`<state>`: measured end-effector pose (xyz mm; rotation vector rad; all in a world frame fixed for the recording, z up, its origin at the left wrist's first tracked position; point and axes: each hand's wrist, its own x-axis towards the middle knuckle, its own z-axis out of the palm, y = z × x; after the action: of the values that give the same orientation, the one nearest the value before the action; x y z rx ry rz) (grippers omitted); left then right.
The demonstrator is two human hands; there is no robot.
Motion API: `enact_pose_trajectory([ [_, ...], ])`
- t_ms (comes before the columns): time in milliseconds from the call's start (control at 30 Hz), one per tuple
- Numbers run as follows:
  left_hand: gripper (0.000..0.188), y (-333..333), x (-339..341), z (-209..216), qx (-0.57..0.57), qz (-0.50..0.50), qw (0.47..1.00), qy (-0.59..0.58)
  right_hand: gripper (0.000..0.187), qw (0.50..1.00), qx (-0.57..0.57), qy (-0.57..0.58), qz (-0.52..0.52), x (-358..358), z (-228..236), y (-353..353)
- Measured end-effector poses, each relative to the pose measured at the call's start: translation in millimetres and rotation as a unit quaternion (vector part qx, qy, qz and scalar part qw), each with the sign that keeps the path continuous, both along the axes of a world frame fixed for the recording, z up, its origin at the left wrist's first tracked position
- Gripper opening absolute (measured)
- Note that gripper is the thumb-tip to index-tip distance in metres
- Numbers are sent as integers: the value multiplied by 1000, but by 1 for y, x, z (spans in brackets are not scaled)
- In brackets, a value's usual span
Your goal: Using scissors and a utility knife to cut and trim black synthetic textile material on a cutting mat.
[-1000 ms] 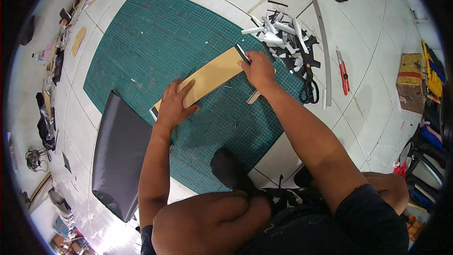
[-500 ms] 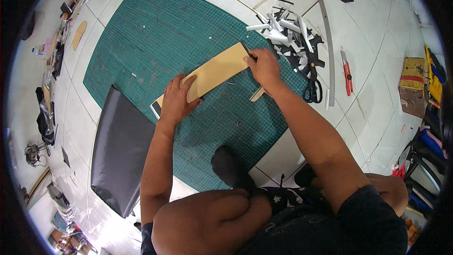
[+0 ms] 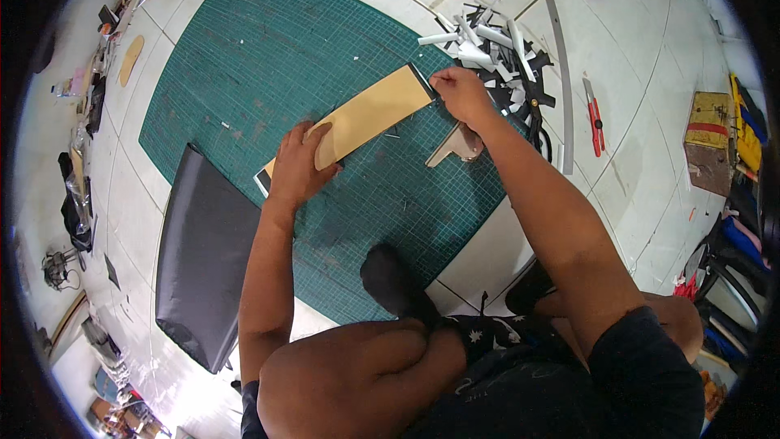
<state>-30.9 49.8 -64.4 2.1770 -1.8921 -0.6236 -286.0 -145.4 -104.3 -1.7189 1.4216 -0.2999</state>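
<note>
A long tan strip (image 3: 370, 118) lies aslant on the green cutting mat (image 3: 244, 49), with narrow black margins showing at both ends. Pressing its lower left part is my left hand (image 3: 299, 164), fingers spread and flat. My right hand (image 3: 463, 96) is at the strip's far right end, its fingers pinched together beside the black margin. Whatever the fingertips hold there is too small to make out. Below my right wrist lies a flat wooden-looking tool (image 3: 457, 146), partly covered by the arm.
Black and white offcuts (image 3: 496, 49) are heaped at the mat's right, with scissors (image 3: 536, 114) partly behind my right arm. Farther right are a long metal ruler (image 3: 561, 57), a red cutter knife (image 3: 595, 122) and a worn block (image 3: 708, 142). A black sheet (image 3: 203, 252) overlaps the mat's left edge.
My right hand has shifted off the strip's top right corner to just beyond its end, fingers now pinched. More of the wooden-looking tool shows. My left hand stays on the strip.
</note>
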Motion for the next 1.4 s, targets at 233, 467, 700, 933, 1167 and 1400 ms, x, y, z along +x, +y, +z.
enact_pose_trajectory([
  [233, 75, -2, -4, 1, -23, -2, 1000, 8, 24, 998, 7, -28, 61, -7, -6, -5],
  [467, 81, -2, -3, -2, -7, 0, 1000, -1, 28, 997, -12, -13, 71, -8, 0, -1],
  [700, 77, 2, 0, -4, -26, 5, 1000, 17, 30, 997, -25, 15, 67, 1, 13, 10],
  [933, 75, -2, -7, -7, -42, 10, 999, 8, 29, 994, -82, 20, 63, -1, 5, 9],
  [1167, 72, -3, -9, -6, -51, 15, 999, 13, 25, 992, -103, 27, 72, -2, 3, 9],
  [1400, 69, 9, -3, -18, -70, 25, 997, 11, 27, 987, -143, -2, 77, 2, -4, 15],
])
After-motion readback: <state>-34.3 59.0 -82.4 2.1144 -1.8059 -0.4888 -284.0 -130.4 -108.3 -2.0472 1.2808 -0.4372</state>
